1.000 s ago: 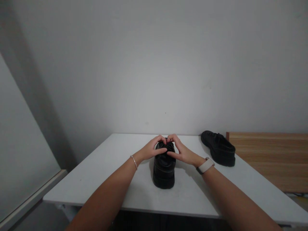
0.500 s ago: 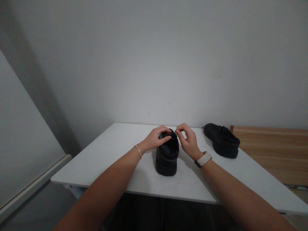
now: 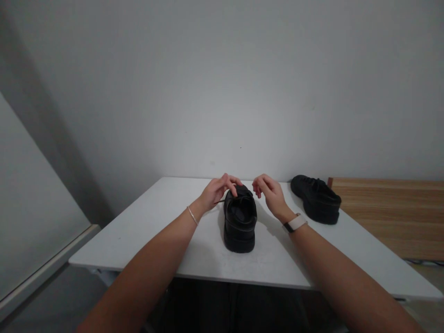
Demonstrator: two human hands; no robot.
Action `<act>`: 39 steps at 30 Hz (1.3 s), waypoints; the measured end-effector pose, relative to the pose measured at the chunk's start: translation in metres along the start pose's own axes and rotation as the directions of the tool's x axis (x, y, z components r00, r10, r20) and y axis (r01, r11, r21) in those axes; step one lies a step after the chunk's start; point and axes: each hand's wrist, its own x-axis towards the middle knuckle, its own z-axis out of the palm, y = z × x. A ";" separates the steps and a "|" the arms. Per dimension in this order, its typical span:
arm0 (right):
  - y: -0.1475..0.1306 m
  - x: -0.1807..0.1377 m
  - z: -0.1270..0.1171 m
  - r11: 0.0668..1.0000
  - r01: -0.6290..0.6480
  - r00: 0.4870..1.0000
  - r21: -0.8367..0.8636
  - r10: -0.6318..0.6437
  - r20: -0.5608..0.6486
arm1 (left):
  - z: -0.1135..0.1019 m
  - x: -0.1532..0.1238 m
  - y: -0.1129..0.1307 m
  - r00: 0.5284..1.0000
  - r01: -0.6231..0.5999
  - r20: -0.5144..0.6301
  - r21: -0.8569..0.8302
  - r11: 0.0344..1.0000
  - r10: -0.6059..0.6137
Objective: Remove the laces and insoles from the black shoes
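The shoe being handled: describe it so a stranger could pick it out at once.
On the white table against the grey wall stand two black shoes. It is the black shoe in the middle, heel toward the camera, between the left hand and right hand. The other shoe sits untouched at the table's right, beside the wooden surface.
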 end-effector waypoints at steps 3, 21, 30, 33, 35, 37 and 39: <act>0.004 0.004 -0.007 0.990 -0.133 0.970 0.043 0.121 0.211 | -0.009 0.002 -0.002 0.999 0.043 -0.032 0.013 0.999 -0.042; 0.018 0.006 -0.017 0.964 -0.256 0.929 0.074 0.224 0.296 | -0.020 -0.001 -0.009 0.955 0.202 0.178 0.192 0.960 -0.237; 0.019 0.008 -0.019 0.898 -0.364 0.907 0.249 0.280 0.316 | -0.014 0.002 -0.025 0.985 0.161 0.040 0.176 0.971 -0.170; 0.014 0.007 -0.020 0.861 -0.397 0.894 0.318 0.284 0.346 | -0.013 0.002 -0.019 0.984 0.169 0.026 0.132 0.977 -0.174; 0.011 0.006 -0.020 0.843 -0.416 0.884 0.343 0.284 0.372 | -0.013 0.001 -0.013 0.982 0.182 0.028 0.110 0.977 -0.186; 0.009 0.006 -0.020 0.829 -0.427 0.878 0.361 0.285 0.385 | -0.014 0.000 -0.007 0.975 0.206 0.060 0.101 0.973 -0.212; 0.009 0.007 -0.020 0.819 -0.431 0.879 0.379 0.286 0.380 | -0.015 -0.001 -0.005 0.964 0.233 0.104 0.101 0.967 -0.244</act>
